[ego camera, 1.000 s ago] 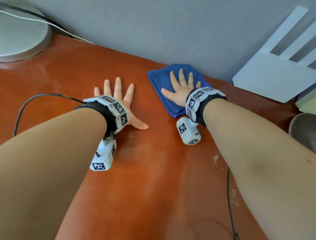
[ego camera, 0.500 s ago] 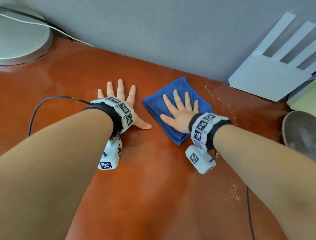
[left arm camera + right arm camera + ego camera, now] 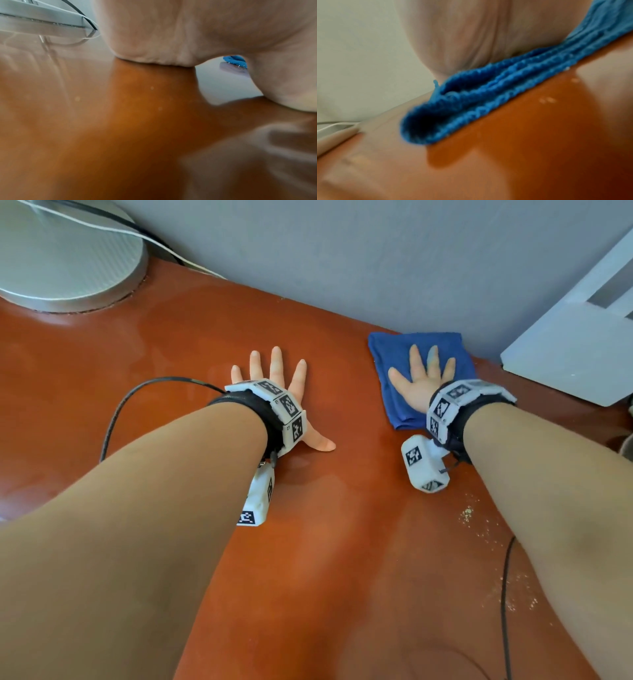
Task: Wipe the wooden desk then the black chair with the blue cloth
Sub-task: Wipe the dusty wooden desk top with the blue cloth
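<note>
**Desk wipe under way, cloth pushed up to the wall**

Crumbs (image 3: 466, 512) lie nearest me at about four o'clock, a pale scatter on the desk (image 3: 342, 542) beside my right forearm, with a thin black cable (image 3: 503, 594) running through them. That patch looks unwiped to me.

Further out, at about eleven o'clock, my left hand (image 3: 274, 381) lies flat on the bare wood, fingers straight and spread, holding nothing; I judge it is only bracing me. A dark cable (image 3: 144, 386) loops away from its wrist band.

At one o'clock my right hand (image 3: 419, 383) presses palm-down on the blue cloth (image 3: 390, 350), fingers straight and fanned, not curled round it. The cloth is folded in several layers, as the right wrist view shows, and lies flat on the desk with its far edge close against the grey wall.

Beyond, a round silver base (image 3: 68, 258) stands at ten o'clock and a white slatted thing (image 3: 565, 354) at two o'clock.

I am in the desk step; the chair is not in view. Next I should draw the cloth back toward me over the crumbs, keeping the palm pressed firmly and clear of the cable.
</note>
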Motion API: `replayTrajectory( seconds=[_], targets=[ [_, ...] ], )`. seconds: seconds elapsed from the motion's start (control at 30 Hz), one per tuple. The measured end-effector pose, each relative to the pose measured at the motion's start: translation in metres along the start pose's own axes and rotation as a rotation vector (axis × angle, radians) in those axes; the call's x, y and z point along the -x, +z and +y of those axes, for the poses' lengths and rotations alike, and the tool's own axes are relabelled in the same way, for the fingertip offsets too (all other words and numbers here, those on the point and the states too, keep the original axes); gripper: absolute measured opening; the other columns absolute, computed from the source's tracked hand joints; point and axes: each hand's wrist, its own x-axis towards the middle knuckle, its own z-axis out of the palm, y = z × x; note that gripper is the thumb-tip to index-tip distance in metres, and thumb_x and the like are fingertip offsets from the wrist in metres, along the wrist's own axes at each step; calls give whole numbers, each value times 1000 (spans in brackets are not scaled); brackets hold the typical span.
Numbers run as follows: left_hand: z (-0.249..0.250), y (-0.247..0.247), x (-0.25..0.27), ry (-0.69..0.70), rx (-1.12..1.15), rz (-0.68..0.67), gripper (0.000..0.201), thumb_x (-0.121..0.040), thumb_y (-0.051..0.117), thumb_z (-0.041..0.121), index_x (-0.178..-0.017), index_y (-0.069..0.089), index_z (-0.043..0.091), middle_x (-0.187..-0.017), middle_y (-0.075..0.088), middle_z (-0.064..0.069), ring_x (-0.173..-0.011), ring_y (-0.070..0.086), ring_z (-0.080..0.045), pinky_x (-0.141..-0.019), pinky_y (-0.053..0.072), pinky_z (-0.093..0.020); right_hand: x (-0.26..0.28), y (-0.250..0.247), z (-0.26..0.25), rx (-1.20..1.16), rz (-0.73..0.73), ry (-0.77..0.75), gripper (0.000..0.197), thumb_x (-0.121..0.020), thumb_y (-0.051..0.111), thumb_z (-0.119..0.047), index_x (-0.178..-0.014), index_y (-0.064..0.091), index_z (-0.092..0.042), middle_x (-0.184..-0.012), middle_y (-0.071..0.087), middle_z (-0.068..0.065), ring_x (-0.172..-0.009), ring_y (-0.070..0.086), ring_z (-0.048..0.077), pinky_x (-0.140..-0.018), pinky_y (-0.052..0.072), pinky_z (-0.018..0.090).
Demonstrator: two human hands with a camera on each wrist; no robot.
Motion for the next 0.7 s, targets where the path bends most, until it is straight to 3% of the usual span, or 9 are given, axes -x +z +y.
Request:
replayTrajectory(
  seconds=[0.13,0.27,0.5,0.7],
  targets=[
    [-1,2,-1,7,6,22,144,-38,48,96,-144,-24,31,-152,-31,-9,-139,-24,-40,-108,-10,-62,31,11,-7,128,-98,-104,66,-94,17,-61,-147,-13,-36,-154,-25,-3,-141,-20,34,-112,-5,57],
    [-2,5,0,16,8,46,142,-38,42,98,-145,-23,30,-152,-30,-9,-139,-24,-40,-107,-11,-61,33,14,-33,198,-120,-225,63,-95,16,-60,-146,-14,-38,-154,-25,-5,-141,-21,33,-113,-5,57],
    [0,3,0,8,-1,26,142,-39,44,97,-144,-24,31,-152,-31,-9,-139,-24,-39,-108,-11,-61,2,-5,-50,160,-90,-197,67,-91,15,-66,-146,-11,-39,-155,-21,-7,-142,-18,30,-113,-3,58],
    [2,-1,3,-11,-19,-4,143,-39,48,96,-144,-24,32,-151,-32,-8,-139,-24,-39,-108,-10,-60,22,4,-22,171,-88,-214,65,-94,15,-62,-147,-12,-36,-155,-22,-5,-142,-20,28,-114,-7,53]
  ],
)
